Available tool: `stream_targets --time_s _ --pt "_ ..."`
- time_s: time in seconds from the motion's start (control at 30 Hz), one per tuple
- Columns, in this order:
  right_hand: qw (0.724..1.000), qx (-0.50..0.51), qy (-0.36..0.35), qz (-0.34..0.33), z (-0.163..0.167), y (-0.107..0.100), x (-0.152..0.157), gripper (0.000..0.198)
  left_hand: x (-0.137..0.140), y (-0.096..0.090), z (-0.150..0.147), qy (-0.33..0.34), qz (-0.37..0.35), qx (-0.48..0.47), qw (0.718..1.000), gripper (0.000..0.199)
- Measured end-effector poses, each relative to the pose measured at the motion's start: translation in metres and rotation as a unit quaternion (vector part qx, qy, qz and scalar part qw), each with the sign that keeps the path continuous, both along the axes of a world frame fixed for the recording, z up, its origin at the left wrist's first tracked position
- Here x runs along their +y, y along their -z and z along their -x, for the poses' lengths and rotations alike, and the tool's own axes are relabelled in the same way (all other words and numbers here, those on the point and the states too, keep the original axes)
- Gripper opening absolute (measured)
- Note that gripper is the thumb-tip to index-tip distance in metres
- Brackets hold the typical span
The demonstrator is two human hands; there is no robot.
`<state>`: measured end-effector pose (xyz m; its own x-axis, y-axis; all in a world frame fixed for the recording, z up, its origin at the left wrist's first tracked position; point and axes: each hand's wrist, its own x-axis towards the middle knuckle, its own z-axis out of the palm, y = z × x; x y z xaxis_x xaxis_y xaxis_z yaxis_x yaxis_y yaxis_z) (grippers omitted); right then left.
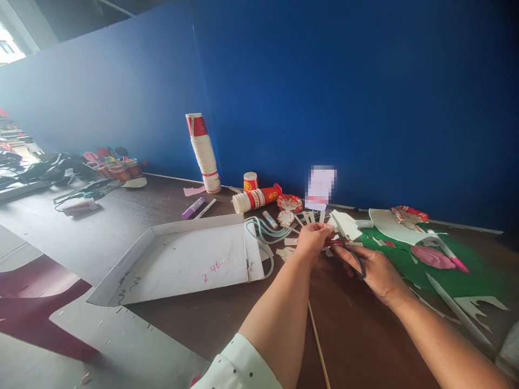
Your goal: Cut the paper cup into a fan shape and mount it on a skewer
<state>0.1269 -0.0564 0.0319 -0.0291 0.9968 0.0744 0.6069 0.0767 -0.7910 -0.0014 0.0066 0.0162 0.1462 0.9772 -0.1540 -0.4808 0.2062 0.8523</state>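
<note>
Room over near brown tabletop (357, 335), thin wooden stick (318, 343) lying there, right hand (379, 274) and scissors (357, 259) barring the middle, shallow cardboard box (182, 262) walling left, blue partition (344, 97) behind

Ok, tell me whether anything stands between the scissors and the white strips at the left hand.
Only the left hand, whose fingertips lie between the white strips and the scissors in the right hand in this view; no other obstacle is visible.
</note>
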Motion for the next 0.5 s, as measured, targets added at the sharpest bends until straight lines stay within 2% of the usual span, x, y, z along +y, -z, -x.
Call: stream_targets --time_s 0.33,0.5 --pt "1.000 0.000 -0.027 -0.006 -0.010 0.006 0.004 0.041 0.001 0.002 0.001 0.005 0.001 -0.002 1.000 0.021" --pt "1.000 0.001 -0.031 0.002 -0.013 0.005 0.005 0.041 0.002 0.003 0.001 0.012 -0.006 0.000 1.000 0.015"
